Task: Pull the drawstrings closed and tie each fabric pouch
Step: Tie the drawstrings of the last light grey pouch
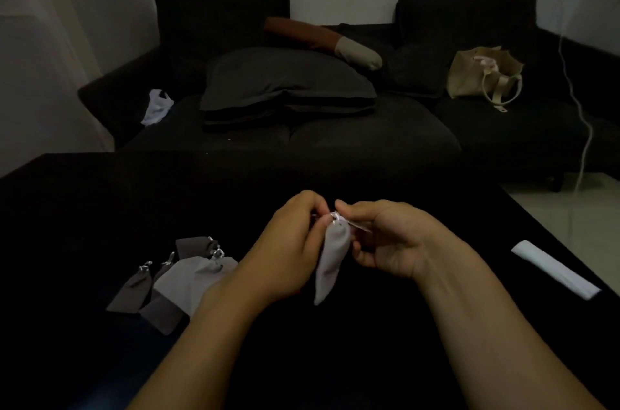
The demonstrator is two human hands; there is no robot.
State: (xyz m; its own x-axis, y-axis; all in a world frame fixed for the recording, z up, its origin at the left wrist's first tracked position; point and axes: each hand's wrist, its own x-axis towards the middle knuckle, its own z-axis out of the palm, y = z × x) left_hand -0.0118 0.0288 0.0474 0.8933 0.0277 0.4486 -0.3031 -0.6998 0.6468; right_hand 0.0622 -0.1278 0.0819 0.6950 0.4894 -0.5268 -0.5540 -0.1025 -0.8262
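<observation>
Left hand (288,252) and right hand (385,238) both pinch shiny drawstring (335,217) at gathered neck; soft grey fabric pouch (330,262) hangs limp, tapered.

Pale grey pouch (330,262), black table (100,208)

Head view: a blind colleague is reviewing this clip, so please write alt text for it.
Two hands hold a pale grey pouch over a black table, left hand and right hand pinching its drawstring at the gathered neck. More grey pouches lie to the left; a dark sofa stands behind.
</observation>
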